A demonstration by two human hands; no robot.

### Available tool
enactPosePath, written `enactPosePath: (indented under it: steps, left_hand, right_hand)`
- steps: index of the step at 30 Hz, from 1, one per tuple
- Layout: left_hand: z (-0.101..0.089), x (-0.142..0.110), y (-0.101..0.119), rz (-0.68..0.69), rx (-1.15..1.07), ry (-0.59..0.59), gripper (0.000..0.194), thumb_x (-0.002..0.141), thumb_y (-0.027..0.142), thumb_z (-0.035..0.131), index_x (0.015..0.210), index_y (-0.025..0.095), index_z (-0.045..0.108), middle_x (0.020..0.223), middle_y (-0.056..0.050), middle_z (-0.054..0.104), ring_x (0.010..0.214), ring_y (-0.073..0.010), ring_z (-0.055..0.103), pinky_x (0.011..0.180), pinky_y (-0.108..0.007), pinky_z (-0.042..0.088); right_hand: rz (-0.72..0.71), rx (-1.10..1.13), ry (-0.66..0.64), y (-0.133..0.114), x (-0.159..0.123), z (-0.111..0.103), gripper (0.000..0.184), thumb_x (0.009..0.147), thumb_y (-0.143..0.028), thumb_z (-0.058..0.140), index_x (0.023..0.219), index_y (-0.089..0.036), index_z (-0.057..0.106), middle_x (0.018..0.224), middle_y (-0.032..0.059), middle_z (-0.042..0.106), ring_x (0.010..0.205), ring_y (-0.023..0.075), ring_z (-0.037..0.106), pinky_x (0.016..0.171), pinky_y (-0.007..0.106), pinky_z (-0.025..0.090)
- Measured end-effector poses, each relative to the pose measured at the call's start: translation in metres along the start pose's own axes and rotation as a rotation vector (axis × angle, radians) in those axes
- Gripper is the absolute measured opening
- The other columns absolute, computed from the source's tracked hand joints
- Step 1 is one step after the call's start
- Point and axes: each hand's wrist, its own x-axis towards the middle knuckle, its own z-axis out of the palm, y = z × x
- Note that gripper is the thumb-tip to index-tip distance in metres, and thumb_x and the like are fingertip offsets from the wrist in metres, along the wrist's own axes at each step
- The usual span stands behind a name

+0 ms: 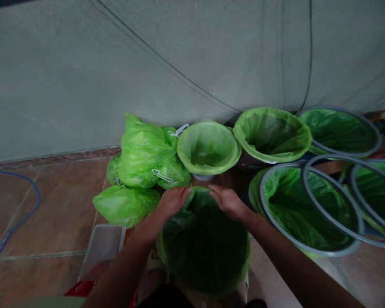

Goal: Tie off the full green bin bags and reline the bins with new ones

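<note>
Directly in front of me stands a bin lined with a green bin bag; its inside is dark. My left hand is closed on the bag's edge at the far rim. A short way to the right, my right hand pinches the same edge, thumb inward. Between the hands the bag's edge stretches across the rim. Just beyond them is a smaller bin with a pale green liner folded over its rim. Tied green bags with white drawstrings are heaped to the left of it.
A wider lined bin stands by the wall. Farther right are several lined bins with grey rims and a loose grey ring. A clear plastic container lies left of my feet, and a blue cable crosses the tiles.
</note>
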Motion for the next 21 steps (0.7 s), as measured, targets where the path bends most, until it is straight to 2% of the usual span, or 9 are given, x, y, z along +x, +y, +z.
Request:
enactPosePath:
  steps: [2, 5, 8, 10, 12, 14, 17, 21]
  left_hand:
    - [0.0, -0.009, -0.01, 0.029, -0.048, -0.042, 0.048, 0.096, 0.044, 0.028, 0.083, 0.017, 0.066, 0.082, -0.009, 0.069, 0.079, -0.0206, 0.065, 0.078, -0.032, 0.047]
    - [-0.004, -0.018, -0.024, 0.064, -0.193, -0.101, 0.048, 0.095, 0.047, 0.03, 0.085, 0.018, 0.067, 0.084, -0.007, 0.07, 0.081, -0.0203, 0.064, 0.079, -0.032, 0.047]
    - [-0.007, -0.02, -0.039, -0.01, -0.383, -0.152, 0.056, 0.094, 0.052, 0.027, 0.081, 0.018, 0.069, 0.081, -0.005, 0.07, 0.078, -0.0189, 0.065, 0.078, -0.03, 0.049]
    - [-0.006, -0.014, -0.044, -0.09, -0.513, -0.113, 0.057, 0.094, 0.054, 0.027, 0.086, 0.017, 0.07, 0.085, -0.006, 0.071, 0.081, -0.0193, 0.066, 0.079, -0.031, 0.05]
    - [-0.005, -0.005, -0.043, -0.141, -0.665, -0.047, 0.053, 0.093, 0.053, 0.032, 0.099, 0.015, 0.069, 0.096, -0.008, 0.072, 0.088, -0.0203, 0.066, 0.083, -0.033, 0.05]
    - [-0.005, 0.006, -0.035, -0.133, -0.799, -0.042, 0.048, 0.09, 0.052, 0.041, 0.109, 0.015, 0.066, 0.105, -0.009, 0.07, 0.094, -0.0207, 0.065, 0.084, -0.033, 0.05]
    - [-0.005, 0.017, -0.019, -0.058, -0.891, -0.131, 0.042, 0.078, 0.042, 0.063, 0.109, 0.014, 0.066, 0.105, -0.009, 0.071, 0.092, -0.0205, 0.065, 0.083, -0.031, 0.05]
    - [-0.003, 0.021, -0.009, -0.106, -1.062, -0.178, 0.034, 0.073, 0.029, 0.067, 0.103, 0.012, 0.067, 0.096, -0.007, 0.072, 0.08, -0.0176, 0.066, 0.075, -0.03, 0.052]
  right_hand:
    - [-0.032, -0.035, -0.063, 0.006, -0.009, -0.001, 0.038, 0.093, -0.037, 0.037, 0.115, -0.022, 0.064, 0.117, 0.0059, 0.068, 0.109, 0.0239, 0.061, 0.096, 0.039, 0.046]
    - [-0.024, -0.03, -0.06, 0.018, -0.02, -0.002, 0.044, 0.092, -0.035, 0.039, 0.131, -0.021, 0.053, 0.131, 0.0067, 0.06, 0.121, 0.0227, 0.054, 0.104, 0.04, 0.041]
    - [-0.026, -0.057, -0.052, 0.025, -0.025, -0.002, 0.047, 0.091, -0.034, 0.04, 0.136, -0.02, 0.048, 0.136, 0.008, 0.055, 0.125, 0.0224, 0.05, 0.107, 0.041, 0.038]
    - [-0.01, -0.115, -0.034, 0.022, -0.023, -0.002, 0.048, 0.091, -0.037, 0.042, 0.134, -0.018, 0.049, 0.133, 0.0109, 0.056, 0.123, 0.0247, 0.052, 0.105, 0.043, 0.04]
    - [0.004, -0.169, 0.012, 0.012, -0.016, -0.002, 0.047, 0.091, -0.04, 0.044, 0.131, -0.018, 0.053, 0.128, 0.0123, 0.059, 0.119, 0.0262, 0.054, 0.102, 0.045, 0.041]
    - [-0.023, -0.183, 0.056, 0.0, -0.007, -0.001, 0.042, 0.09, -0.039, 0.045, 0.126, -0.021, 0.058, 0.123, 0.0105, 0.062, 0.114, 0.0255, 0.056, 0.101, 0.043, 0.042]
    - [-0.102, -0.169, 0.077, -0.013, 0.007, 0.004, 0.03, 0.087, -0.031, 0.052, 0.113, -0.024, 0.065, 0.113, 0.0069, 0.066, 0.107, 0.0242, 0.058, 0.096, 0.041, 0.044]
    - [-0.147, -0.175, 0.156, -0.014, 0.012, 0.015, 0.019, 0.085, -0.025, 0.053, 0.093, -0.023, 0.07, 0.097, 0.0066, 0.068, 0.095, 0.0228, 0.06, 0.088, 0.037, 0.047]
